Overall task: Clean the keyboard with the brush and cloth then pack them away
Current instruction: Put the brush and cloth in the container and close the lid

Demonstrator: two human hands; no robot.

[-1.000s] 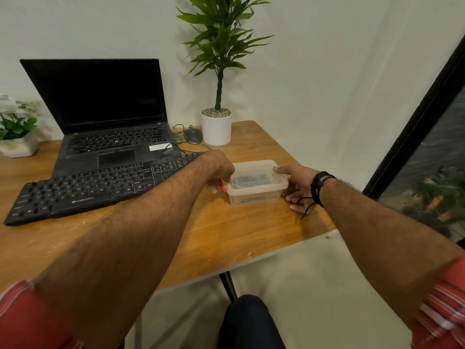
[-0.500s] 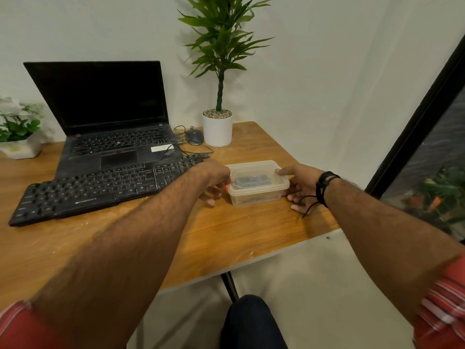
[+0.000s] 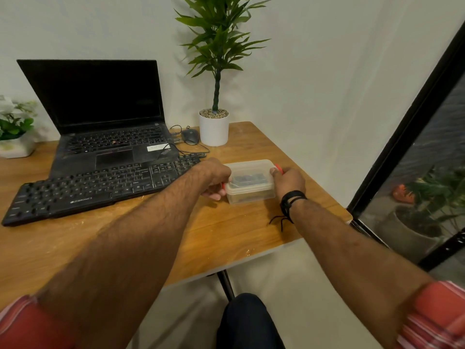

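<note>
A clear plastic box point(image 3: 249, 182) with its lid on and red side clips sits on the wooden table point(image 3: 226, 230), right of the black keyboard point(image 3: 100, 187). Dark items show dimly through the lid; I cannot make out the brush or cloth. My left hand point(image 3: 216, 178) grips the box's left end at the red clip, fingers curled under. My right hand point(image 3: 288, 181) grips the right end, with the thumb at the red clip there.
An open black laptop point(image 3: 105, 122) stands behind the keyboard, with a mouse point(image 3: 190, 136) and cables beside it. A potted plant in a white pot point(image 3: 214, 129) is at the back. A small flower pot point(image 3: 15, 147) sits far left. The table's right edge is close to the box.
My right hand has moved up from beside the box onto its right clip. My left hand has closed in on the left clip. The box stays in place.
</note>
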